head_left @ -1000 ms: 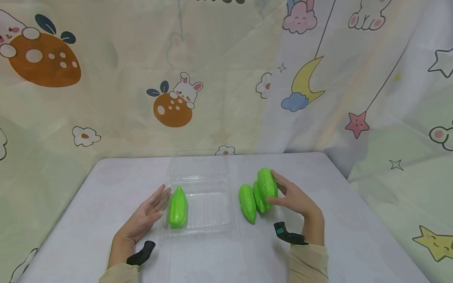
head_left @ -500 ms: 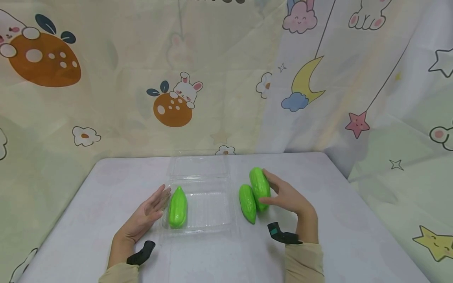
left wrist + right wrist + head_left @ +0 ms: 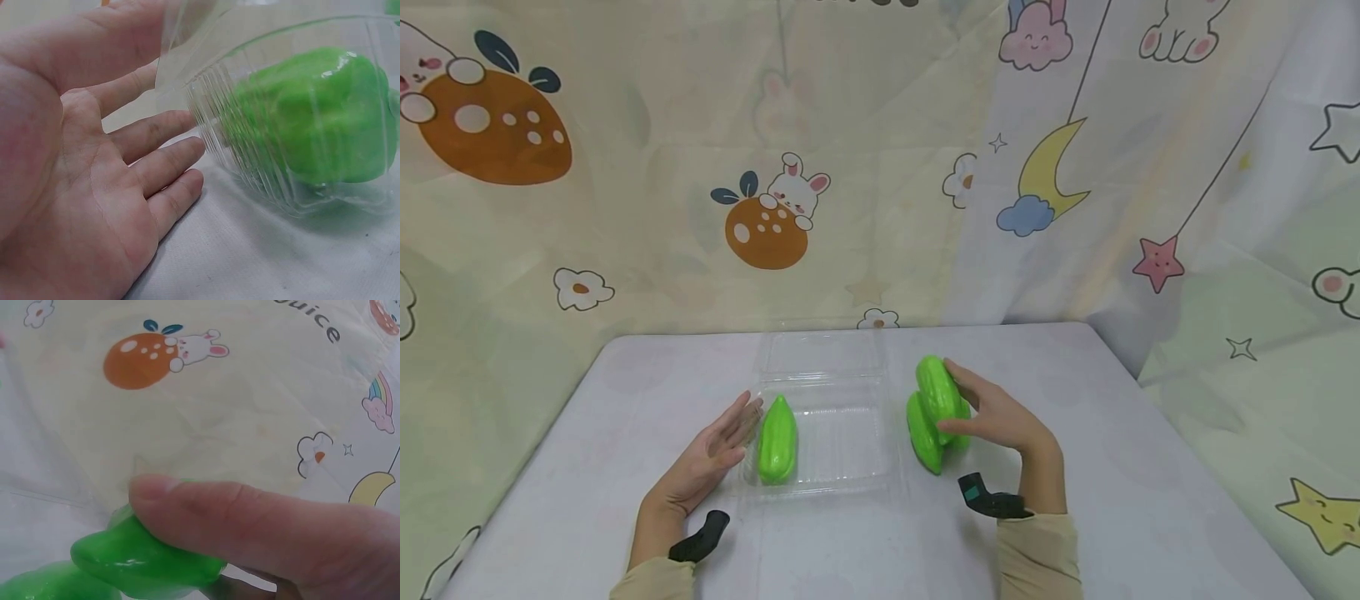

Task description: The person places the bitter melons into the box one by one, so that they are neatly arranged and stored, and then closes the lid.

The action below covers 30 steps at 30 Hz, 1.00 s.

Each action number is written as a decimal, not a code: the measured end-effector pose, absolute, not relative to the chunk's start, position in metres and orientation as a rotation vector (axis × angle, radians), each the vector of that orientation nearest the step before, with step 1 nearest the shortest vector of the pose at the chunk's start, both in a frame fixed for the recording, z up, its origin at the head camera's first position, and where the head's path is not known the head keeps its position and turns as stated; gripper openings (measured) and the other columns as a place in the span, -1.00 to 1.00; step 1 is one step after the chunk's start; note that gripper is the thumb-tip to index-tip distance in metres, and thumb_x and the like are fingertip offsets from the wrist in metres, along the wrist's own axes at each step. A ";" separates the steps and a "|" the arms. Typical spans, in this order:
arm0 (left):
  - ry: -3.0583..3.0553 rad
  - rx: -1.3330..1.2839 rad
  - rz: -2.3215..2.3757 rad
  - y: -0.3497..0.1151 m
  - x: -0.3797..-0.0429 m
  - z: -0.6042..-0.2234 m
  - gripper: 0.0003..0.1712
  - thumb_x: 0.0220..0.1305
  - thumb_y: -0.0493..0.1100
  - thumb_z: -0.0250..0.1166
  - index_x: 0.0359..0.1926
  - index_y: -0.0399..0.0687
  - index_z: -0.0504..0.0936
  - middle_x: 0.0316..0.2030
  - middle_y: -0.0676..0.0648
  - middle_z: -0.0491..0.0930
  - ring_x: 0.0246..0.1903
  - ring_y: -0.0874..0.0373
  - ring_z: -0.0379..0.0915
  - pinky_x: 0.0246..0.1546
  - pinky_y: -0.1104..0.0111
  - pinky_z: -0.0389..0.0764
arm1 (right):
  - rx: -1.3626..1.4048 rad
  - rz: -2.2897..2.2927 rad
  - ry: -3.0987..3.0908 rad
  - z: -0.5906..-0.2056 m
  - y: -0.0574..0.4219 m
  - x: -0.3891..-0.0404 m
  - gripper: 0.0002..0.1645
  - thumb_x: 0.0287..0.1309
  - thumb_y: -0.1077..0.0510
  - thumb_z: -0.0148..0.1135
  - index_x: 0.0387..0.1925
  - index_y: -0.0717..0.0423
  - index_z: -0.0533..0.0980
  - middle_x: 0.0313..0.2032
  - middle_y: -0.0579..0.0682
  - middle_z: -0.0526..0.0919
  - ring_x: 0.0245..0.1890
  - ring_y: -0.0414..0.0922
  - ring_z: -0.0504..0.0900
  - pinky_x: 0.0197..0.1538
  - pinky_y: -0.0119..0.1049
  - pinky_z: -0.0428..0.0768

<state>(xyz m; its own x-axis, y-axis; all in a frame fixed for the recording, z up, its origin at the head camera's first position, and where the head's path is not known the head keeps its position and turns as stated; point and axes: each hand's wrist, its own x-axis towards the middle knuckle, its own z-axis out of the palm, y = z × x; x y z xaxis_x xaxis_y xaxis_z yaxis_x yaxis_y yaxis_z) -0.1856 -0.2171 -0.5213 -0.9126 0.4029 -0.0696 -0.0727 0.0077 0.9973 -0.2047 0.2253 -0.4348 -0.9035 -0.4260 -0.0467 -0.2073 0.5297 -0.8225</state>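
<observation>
In the head view my right hand (image 3: pixel 1006 418) holds a bright green, ridged gourd-like vegetable (image 3: pixel 936 385) between thumb and fingers. It hangs over two similar vegetables on the table, one on the left (image 3: pixel 923 442) and one mostly hidden (image 3: pixel 960 437). The right wrist view shows my thumb (image 3: pixel 219 515) across the held vegetable (image 3: pixel 144 559). A clear plastic box (image 3: pixel 842 446) lies with its lid folded back; another green vegetable (image 3: pixel 777 442) rests inside at its left side. My left hand (image 3: pixel 709 457), fingers extended, is at the box's ribbed left wall (image 3: pixel 219 119).
The clear lid (image 3: pixel 820 354) lies behind the box towards the table's far edge. A white cloth covers the table (image 3: pixel 647 392). Behind it hangs a printed curtain (image 3: pixel 880 208) with cartoon figures.
My right hand has moved left with the held vegetable, passing over the one beside it towards the leftmost of the group. My left hand and the box stay where they were.
</observation>
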 end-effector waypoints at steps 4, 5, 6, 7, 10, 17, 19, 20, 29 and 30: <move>1.951 0.350 1.979 -0.217 -0.186 -0.522 -0.03 0.26 -0.26 0.19 0.51 0.15 -0.20 0.51 0.01 -0.13 0.48 0.10 -0.25 0.38 0.07 -0.19 | -0.536 -1.303 2.526 -0.433 0.222 -0.204 0.12 0.00 -0.06 0.41 0.47 0.02 -0.02 0.45 0.01 0.10 0.40 0.06 0.22 0.37 0.06 0.26; 1.949 0.353 1.984 -0.217 -0.186 -0.523 -0.03 0.26 -0.26 0.19 0.51 0.14 -0.20 0.51 0.00 -0.13 0.48 0.10 -0.25 0.38 0.04 -0.21 | -0.528 -1.294 2.530 -0.433 0.221 -0.204 0.12 -0.01 -0.07 0.42 0.47 0.00 -0.01 0.45 0.00 0.11 0.40 0.05 0.24 0.36 0.05 0.28; 1.946 0.356 1.988 -0.217 -0.186 -0.523 -0.03 0.26 -0.26 0.19 0.51 0.14 -0.20 0.51 0.00 -0.13 0.48 0.10 -0.25 0.39 0.02 -0.22 | -0.520 -1.284 2.536 -0.433 0.220 -0.204 0.12 -0.02 -0.08 0.42 0.47 -0.02 0.00 0.44 -0.02 0.14 0.38 0.03 0.26 0.34 0.03 0.31; 1.941 0.359 1.992 -0.217 -0.186 -0.523 -0.03 0.26 -0.26 0.19 0.51 0.14 -0.20 0.51 0.00 -0.13 0.48 0.11 -0.24 0.39 0.01 -0.23 | -0.512 -1.276 2.539 -0.433 0.218 -0.204 0.13 -0.03 -0.09 0.43 0.47 -0.03 0.01 0.43 -0.03 0.16 0.37 0.02 0.28 0.33 0.02 0.33; 1.939 0.364 1.991 -0.218 -0.186 -0.523 -0.03 0.27 -0.25 0.20 0.51 0.14 -0.20 0.51 0.00 -0.13 0.48 0.15 -0.21 0.41 0.18 -0.12 | -0.509 -1.255 2.547 -0.433 0.215 -0.204 0.14 -0.05 -0.11 0.44 0.47 -0.05 0.02 0.40 -0.05 0.21 0.36 -0.02 0.29 0.31 -0.01 0.36; 1.915 0.386 2.001 -0.219 -0.185 -0.522 -0.04 0.28 -0.26 0.18 0.51 0.11 -0.22 0.51 -0.01 -0.14 0.47 0.21 -0.19 0.31 0.50 0.04 | -0.548 -1.219 2.560 -0.431 0.208 -0.204 0.12 -0.03 -0.07 0.43 0.46 -0.01 0.02 0.42 -0.01 0.19 0.36 0.00 0.29 0.34 0.03 0.32; 1.922 0.385 1.999 -0.219 -0.185 -0.522 -0.04 0.28 -0.25 0.19 0.51 0.11 -0.21 0.51 -0.01 -0.13 0.47 0.20 -0.19 0.38 0.30 -0.05 | -0.563 -1.210 2.565 -0.430 0.207 -0.204 0.12 -0.03 -0.06 0.43 0.47 0.00 0.02 0.42 -0.01 0.18 0.36 -0.02 0.28 0.34 0.02 0.31; 1.928 0.383 1.996 -0.219 -0.185 -0.522 -0.04 0.28 -0.24 0.19 0.51 0.11 -0.21 0.51 -0.01 -0.12 0.47 0.20 -0.19 0.40 0.20 -0.11 | -0.568 -1.206 2.567 -0.430 0.207 -0.204 0.12 -0.02 -0.06 0.43 0.47 0.00 0.02 0.42 -0.01 0.18 0.36 -0.02 0.28 0.35 0.02 0.30; 1.950 0.379 1.985 -0.217 -0.184 -0.521 -0.04 0.26 -0.28 0.18 0.51 0.11 -0.19 0.51 -0.03 -0.13 0.48 0.09 -0.23 0.37 0.00 -0.23 | -0.615 -1.171 2.586 -0.428 0.201 -0.204 0.12 -0.02 -0.07 0.43 0.46 0.04 0.02 0.43 0.00 0.16 0.36 -0.02 0.28 0.33 0.02 0.32; 1.952 0.378 1.983 -0.217 -0.184 -0.521 -0.04 0.26 -0.28 0.18 0.51 0.11 -0.19 0.51 -0.03 -0.13 0.48 0.09 -0.23 0.36 0.02 -0.22 | -0.620 -1.170 2.585 -0.427 0.200 -0.204 0.13 -0.03 -0.08 0.43 0.46 0.04 0.02 0.43 0.00 0.16 0.35 -0.02 0.29 0.32 0.02 0.33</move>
<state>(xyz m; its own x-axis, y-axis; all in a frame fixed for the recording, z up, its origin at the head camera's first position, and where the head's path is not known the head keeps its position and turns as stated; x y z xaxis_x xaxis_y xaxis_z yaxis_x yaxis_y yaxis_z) -0.1842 -0.2171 -0.5213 -0.9097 0.4131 -0.0428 -0.0491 -0.0047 0.9988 -0.2037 0.2003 -0.4272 -0.8820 -0.4697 -0.0397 -0.2802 0.5902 -0.7571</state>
